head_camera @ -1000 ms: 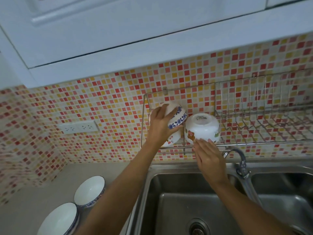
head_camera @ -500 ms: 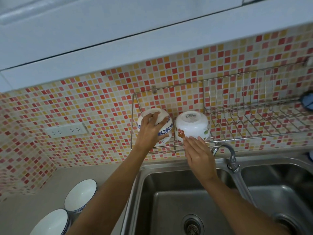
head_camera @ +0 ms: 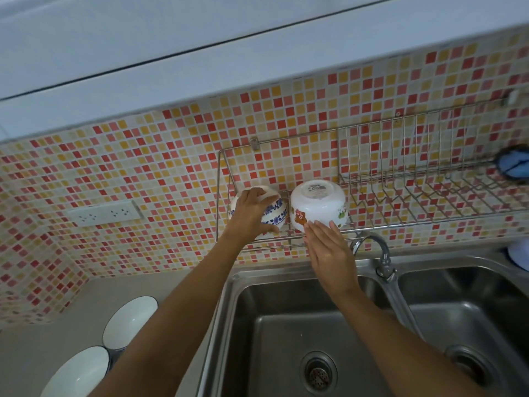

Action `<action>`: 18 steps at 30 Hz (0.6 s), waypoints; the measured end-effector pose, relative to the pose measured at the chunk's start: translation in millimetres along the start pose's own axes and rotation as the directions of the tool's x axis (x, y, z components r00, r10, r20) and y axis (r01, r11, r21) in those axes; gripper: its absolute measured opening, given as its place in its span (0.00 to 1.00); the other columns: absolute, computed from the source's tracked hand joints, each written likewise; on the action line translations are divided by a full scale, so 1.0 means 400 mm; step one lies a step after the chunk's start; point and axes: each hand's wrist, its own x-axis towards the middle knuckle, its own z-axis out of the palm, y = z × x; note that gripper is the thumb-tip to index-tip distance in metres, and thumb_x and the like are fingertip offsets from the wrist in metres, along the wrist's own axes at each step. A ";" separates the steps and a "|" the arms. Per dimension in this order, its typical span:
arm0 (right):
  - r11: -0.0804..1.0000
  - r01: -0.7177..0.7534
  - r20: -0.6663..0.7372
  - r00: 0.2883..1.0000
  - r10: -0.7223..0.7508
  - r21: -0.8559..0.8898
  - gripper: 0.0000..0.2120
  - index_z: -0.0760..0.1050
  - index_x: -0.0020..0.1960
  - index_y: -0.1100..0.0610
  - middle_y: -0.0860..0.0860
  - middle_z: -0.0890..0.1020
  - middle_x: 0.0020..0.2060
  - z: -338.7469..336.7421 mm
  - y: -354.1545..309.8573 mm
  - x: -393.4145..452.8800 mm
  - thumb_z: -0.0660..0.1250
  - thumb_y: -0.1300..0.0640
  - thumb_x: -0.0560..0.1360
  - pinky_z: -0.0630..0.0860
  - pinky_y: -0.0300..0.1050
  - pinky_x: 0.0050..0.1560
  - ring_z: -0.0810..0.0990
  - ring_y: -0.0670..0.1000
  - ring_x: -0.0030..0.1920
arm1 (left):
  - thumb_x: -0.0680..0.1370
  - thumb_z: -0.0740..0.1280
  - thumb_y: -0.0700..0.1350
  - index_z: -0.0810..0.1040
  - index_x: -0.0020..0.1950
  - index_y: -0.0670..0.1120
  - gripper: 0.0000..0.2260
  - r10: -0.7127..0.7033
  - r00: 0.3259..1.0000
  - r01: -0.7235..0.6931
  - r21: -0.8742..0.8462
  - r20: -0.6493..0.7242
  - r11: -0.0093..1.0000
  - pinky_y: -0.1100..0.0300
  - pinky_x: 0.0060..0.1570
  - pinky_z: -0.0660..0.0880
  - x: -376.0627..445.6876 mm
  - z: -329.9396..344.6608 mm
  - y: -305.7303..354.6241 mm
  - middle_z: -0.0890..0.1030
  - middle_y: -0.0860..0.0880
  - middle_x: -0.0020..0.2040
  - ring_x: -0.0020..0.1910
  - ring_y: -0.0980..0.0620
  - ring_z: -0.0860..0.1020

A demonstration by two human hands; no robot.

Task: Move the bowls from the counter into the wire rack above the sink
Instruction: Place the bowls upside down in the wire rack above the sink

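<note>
While left hand [head_camera: 252, 212] fingers wrap blue-patterned bowl [head_camera: 273, 214], right hand [head_camera: 329, 247] fingers, straight, pressed together, touch white bowl [head_camera: 317, 206].

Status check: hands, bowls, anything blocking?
Left hand gripping blue-patterned bowl in rack. Right hand flat, fingertips on cartoon bowl, upside down in rack. Two bowls on counter. Nothing blocking.

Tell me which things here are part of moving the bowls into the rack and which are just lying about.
Part of the job:
blue-patterned bowl, under the left hand
white cartoon bowl, touched by the right hand
two bowls on the counter
wire rack

Just lying about:
faucet
sink
wall outlet
blue item at the rack's far end
</note>
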 end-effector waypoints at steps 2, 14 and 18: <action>1.000 -0.010 0.010 1.000 0.010 0.006 0.20 0.81 0.57 0.62 0.57 0.84 0.53 0.002 0.001 -0.002 0.78 0.62 0.66 0.74 0.57 0.64 0.83 0.55 0.56 | 0.65 0.76 0.56 0.72 0.68 0.51 0.33 -0.004 1.000 0.005 -0.040 0.017 0.999 0.47 0.66 0.65 0.001 0.005 -0.001 0.70 0.43 0.65 0.65 0.41 0.66; 0.999 -0.047 0.021 0.999 0.047 0.026 0.20 0.81 0.57 0.63 0.57 0.84 0.52 -0.009 -0.008 0.003 0.78 0.61 0.66 0.74 0.56 0.64 0.83 0.54 0.56 | 0.78 0.63 0.52 0.72 0.68 0.50 0.18 -0.267 0.947 0.211 -0.282 -0.179 0.936 0.50 0.67 0.68 -0.074 0.017 0.000 0.69 0.45 0.70 0.68 0.45 0.66; 0.998 -0.062 0.075 0.995 0.062 0.004 0.21 0.80 0.59 0.64 0.58 0.83 0.55 -0.012 -0.015 -0.001 0.77 0.62 0.67 0.70 0.56 0.67 0.82 0.55 0.59 | 0.81 0.48 0.58 0.67 0.72 0.52 0.23 -0.269 0.943 0.225 -0.218 -0.197 0.950 0.49 0.63 0.73 -0.116 0.031 0.005 0.66 0.46 0.73 0.71 0.47 0.65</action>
